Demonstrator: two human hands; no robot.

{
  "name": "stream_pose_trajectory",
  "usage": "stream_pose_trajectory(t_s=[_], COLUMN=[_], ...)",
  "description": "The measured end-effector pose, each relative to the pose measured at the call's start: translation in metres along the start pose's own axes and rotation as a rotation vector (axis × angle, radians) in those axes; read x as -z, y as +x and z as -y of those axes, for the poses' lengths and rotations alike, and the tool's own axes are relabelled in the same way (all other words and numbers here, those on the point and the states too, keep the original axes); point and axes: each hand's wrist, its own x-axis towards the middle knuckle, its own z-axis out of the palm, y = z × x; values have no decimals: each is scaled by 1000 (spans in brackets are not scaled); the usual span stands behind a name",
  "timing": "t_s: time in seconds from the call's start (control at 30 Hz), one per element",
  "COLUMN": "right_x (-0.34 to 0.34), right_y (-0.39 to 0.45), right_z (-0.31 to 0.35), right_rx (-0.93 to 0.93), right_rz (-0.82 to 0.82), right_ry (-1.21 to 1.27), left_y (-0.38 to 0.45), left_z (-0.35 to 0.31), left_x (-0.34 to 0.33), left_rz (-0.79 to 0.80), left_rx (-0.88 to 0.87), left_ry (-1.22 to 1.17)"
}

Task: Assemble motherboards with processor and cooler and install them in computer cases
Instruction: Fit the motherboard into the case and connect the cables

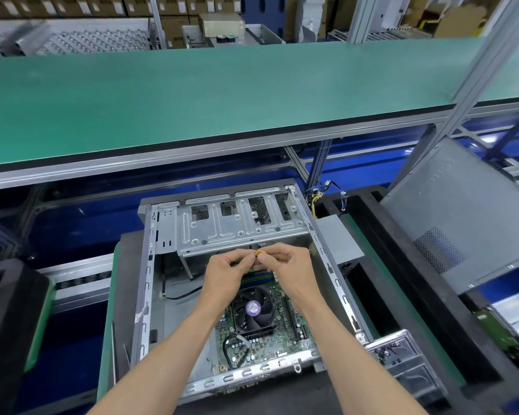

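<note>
Green shelf (222,94) over an open case (150,265).
Both hands, left (226,272) and right (288,269), pinch a small yellow part (260,252) above the motherboard (270,339).

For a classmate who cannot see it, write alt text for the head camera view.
Two bare hands, left hand and right hand, pinch a small yellow piece together above an open computer case. Inside lies a motherboard with a cooler fan.

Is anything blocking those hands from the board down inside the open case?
Nothing visible: both hands hover over the motherboard, pinching a small yellow object. The drive cage sits farther back, the cooler fan nearer.
</note>
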Motion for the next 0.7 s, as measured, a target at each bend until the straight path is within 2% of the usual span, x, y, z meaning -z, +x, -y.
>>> stream_pose_trajectory(t_s=[0.37,0.7], right_x=[1,3], right_y=[-2,-2], right_z=[4,6], right_rx=[-29,-3], right_rz=[-4,28], right_ry=[-34,-45], left_y=[-1,2], left_z=[-6,-1], left_x=[1,1], left_rz=[-53,22], left_rx=[-74,19], left_ry=[294,212])
